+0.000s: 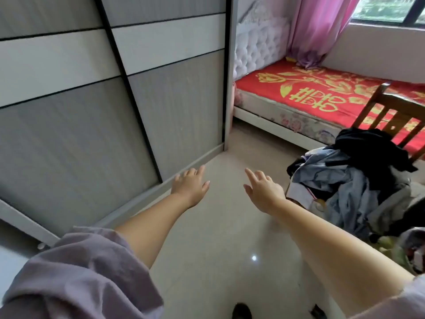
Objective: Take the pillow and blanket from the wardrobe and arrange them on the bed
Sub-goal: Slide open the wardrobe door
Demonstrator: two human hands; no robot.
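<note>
A wardrobe (92,107) with grey and white sliding doors fills the left side; both doors are closed, so the pillow and blanket are hidden. The bed (322,93) stands at the back right, covered by a red sheet with gold flowers, against a white tufted headboard (257,49). My left hand (189,186) is stretched forward with fingers apart, close to the wardrobe's bottom rail and holding nothing. My right hand (263,191) reaches out beside it over the floor, also empty with fingers spread.
A wooden chair (391,116) piled with dark and blue clothes (349,176) stands at the right, between me and the bed. A pink curtain (317,28) hangs at the bed's head under a window. Glossy beige floor tiles (218,249) lie ahead.
</note>
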